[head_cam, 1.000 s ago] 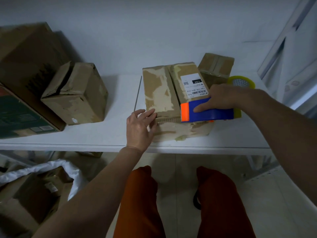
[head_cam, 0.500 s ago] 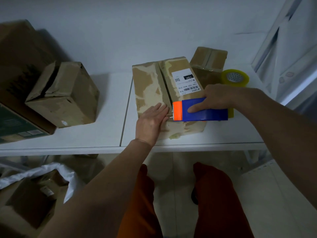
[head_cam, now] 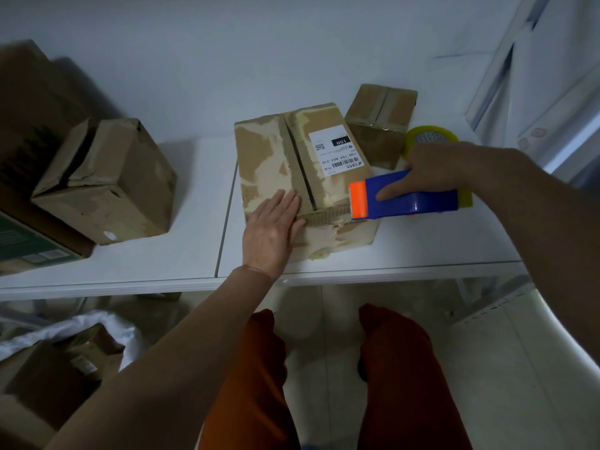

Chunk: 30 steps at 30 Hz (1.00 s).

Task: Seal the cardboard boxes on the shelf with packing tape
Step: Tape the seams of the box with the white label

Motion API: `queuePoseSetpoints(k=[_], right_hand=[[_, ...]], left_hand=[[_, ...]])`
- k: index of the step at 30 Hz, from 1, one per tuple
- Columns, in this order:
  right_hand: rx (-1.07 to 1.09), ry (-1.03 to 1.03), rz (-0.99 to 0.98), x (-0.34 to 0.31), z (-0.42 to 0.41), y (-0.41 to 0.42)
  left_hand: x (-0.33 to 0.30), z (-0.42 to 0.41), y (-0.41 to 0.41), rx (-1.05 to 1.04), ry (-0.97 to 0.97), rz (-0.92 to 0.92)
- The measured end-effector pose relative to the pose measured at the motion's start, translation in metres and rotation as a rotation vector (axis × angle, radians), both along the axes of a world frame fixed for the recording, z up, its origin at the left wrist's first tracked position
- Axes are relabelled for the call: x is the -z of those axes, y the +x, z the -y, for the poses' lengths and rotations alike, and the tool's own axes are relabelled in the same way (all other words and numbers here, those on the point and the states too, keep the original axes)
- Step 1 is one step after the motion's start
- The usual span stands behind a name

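A worn cardboard box [head_cam: 276,157] with a white shipping label lies on the white shelf [head_cam: 422,251], its top flaps meeting along a dark seam. My left hand [head_cam: 274,227] presses flat on the box's near left corner, fingers straight. My right hand [head_cam: 441,172] grips a blue tape dispenser [head_cam: 409,199] with an orange front and a yellowish tape roll. The dispenser's orange end sits at the box's near right edge, just right of the seam.
A small taped box [head_cam: 380,121] stands behind the dispenser. A crumpled, partly open box [head_cam: 107,180] lies at the left, beside larger cartons [head_cam: 29,131]. The shelf's front edge runs above my knees. More cardboard and white plastic [head_cam: 65,349] lie on the floor at lower left.
My left hand slid from the shelf onto the box's near left corner. The dispenser shifted right along the box's near edge, from the seam to the right side.
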State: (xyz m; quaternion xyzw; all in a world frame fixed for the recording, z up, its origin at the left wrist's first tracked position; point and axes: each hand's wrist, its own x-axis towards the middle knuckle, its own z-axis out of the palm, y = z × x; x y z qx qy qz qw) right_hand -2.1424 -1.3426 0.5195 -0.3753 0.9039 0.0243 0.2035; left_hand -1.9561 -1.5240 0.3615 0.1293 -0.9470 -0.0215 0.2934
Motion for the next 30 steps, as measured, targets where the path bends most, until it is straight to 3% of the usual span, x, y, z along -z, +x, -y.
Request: queuePoseSetpoints(k=[4, 7, 12, 22, 30], right_hand=[[-0.008, -0.001, -0.031, 0.000, -0.001, 0.000], [-0.005, 0.003, -0.032, 0.002, -0.001, -0.001], [0.002, -0.021, -0.022, 0.008, -0.003, -0.007], [0.028, -0.078, 0.062, 0.018, -0.024, -0.025], [-0.014, -0.004, -0.175, 0.011, -0.044, -0.042]], left_hand=[[-0.010, -0.015, -0.017, 0.051, -0.013, 0.024], [-0.026, -0.032, -0.041, 0.126, -0.034, 0.216], [-0.027, -0.035, -0.060, -0.051, -0.114, 0.471], [-0.017, -0.032, -0.058, -0.051, -0.113, 0.470], [-0.017, -0.033, -0.058, -0.082, -0.135, 0.455]])
